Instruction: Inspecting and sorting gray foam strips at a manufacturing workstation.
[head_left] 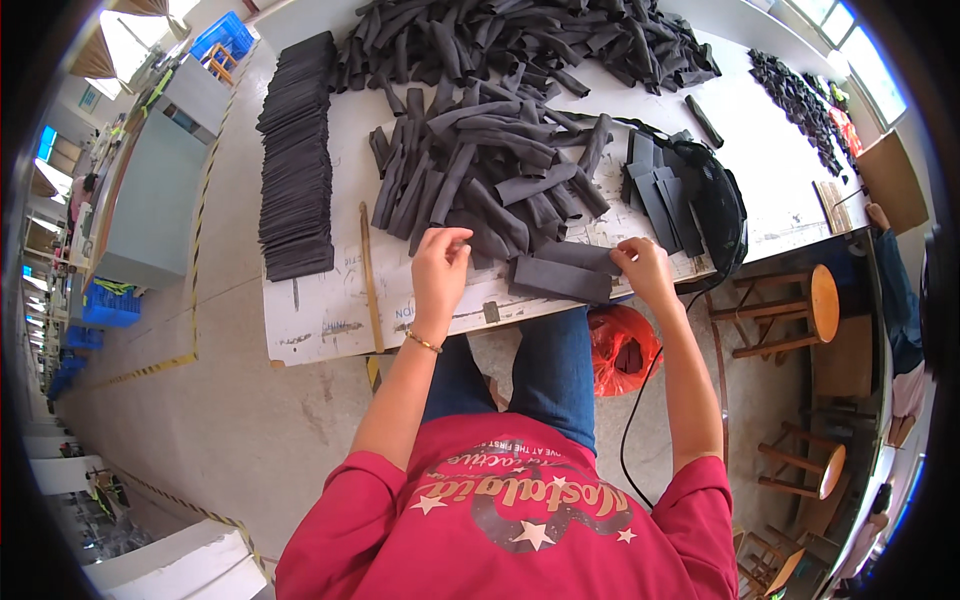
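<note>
On the near edge of the white table lie flat dark grey fabric strips (560, 280), stacked a little askew. My right hand (648, 268) pinches the right end of the upper strip (575, 256) between thumb and fingers. To the left, my left hand (440, 275) is beside the near side of a heap of dark rolled fabric tubes (500, 165). Its fingers are half bent and apart from the thumb, and I see nothing in them.
A long row of stacked dark pieces (297, 160) stands at left, near a wooden stick (371, 280). At right are flat dark pieces (665, 200) and a black bag (722, 215). A bigger tube heap (540, 40) lies behind. Below are a red plastic bag (615, 350) and stools (822, 305).
</note>
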